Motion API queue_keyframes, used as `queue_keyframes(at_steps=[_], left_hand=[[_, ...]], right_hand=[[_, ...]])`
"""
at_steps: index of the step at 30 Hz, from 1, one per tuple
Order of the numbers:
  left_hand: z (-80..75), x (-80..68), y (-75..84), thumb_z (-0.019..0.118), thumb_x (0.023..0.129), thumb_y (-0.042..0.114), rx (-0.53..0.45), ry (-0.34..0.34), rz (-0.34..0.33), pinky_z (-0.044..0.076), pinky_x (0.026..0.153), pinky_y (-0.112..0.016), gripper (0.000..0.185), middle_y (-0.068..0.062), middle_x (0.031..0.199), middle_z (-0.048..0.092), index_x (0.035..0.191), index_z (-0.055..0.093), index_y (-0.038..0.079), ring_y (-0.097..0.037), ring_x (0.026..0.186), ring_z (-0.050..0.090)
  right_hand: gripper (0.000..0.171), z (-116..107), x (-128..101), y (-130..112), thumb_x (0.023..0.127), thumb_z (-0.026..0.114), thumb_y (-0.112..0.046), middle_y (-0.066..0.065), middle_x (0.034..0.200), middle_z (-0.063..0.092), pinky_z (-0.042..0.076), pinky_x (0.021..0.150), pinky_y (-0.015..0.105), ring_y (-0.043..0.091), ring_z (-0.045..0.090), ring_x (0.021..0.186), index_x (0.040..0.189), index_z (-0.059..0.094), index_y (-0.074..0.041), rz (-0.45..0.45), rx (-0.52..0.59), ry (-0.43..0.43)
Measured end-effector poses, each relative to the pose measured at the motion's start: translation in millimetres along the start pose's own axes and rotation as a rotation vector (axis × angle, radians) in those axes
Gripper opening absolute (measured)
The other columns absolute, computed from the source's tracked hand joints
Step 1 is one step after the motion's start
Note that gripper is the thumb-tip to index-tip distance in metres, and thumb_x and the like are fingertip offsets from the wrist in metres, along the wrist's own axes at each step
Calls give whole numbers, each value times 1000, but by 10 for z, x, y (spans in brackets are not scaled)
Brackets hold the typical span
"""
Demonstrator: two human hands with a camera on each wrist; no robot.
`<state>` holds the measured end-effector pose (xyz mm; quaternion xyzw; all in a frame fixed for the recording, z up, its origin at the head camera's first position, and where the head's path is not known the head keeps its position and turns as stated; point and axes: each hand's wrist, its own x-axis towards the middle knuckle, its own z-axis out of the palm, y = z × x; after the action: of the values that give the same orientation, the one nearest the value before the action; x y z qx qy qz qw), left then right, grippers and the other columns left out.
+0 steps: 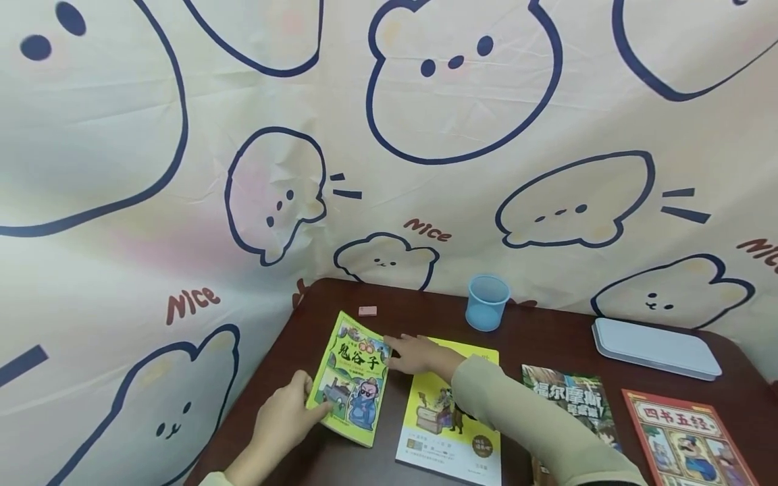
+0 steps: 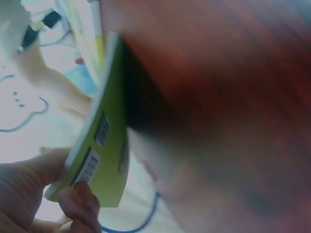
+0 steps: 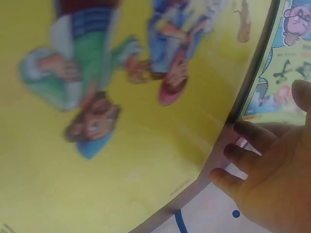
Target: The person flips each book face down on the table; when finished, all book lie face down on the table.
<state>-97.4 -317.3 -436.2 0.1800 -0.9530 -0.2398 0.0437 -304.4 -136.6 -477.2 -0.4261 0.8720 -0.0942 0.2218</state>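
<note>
Hands share one green book [image 1: 354,378], tilted off the worktop [image 1: 547,337]: we find the left hand [image 1: 286,418] pinching its lower corner, the right hand [image 1: 416,352] steadying its upper edge with straight fingers.

A: What sits at the back of the dark wood surface [image 1: 547,337]?
B: A light blue plastic cup [image 1: 487,302], upright, near the far edge. Left of it lies a small pink eraser [image 1: 367,310].
A: And on the right?
B: A flat white case [image 1: 655,347] lies near the right rear corner. In front of it are two books: one with a dark, greenish cover [image 1: 574,401], and beside it a red-framed one [image 1: 687,442].
A: What hangs behind?
B: A cream cloth [image 1: 182,169] printed with navy bear outlines and the word "Nice".
</note>
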Motion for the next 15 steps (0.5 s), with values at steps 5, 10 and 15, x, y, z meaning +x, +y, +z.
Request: queue_keyframes(at_steps=[5, 10, 15], left_hand=[[-104, -115, 170, 71, 69, 32, 71, 125, 145, 27, 37, -25, 37, 10, 46, 40, 86, 45, 13, -7, 39, 35], [-123, -179, 216, 71, 69, 29, 174, 248, 297, 21, 32, -21, 36, 13, 40, 33, 91, 47, 13, -1, 31, 25], [-65, -178, 218, 71, 69, 27, 210, 356, 409, 19, 31, -17, 35, 13, 46, 43, 92, 48, 12, 3, 32, 22]], right_hand=[[61, -79, 61, -181, 89, 24, -55, -4, 144, 12, 16, 99, 48, 23, 15, 129, 140, 2, -29, 5, 303, -38], [62, -164, 132, -442, 87, 14, -59, -4, 144, -4, 14, 99, 50, 22, 8, 130, 138, -7, -31, -111, 702, -79], [70, -219, 169, -658, 84, 19, -63, -1, 144, 7, 20, 97, 48, 22, 21, 127, 140, -1, -25, -60, 796, 22]])
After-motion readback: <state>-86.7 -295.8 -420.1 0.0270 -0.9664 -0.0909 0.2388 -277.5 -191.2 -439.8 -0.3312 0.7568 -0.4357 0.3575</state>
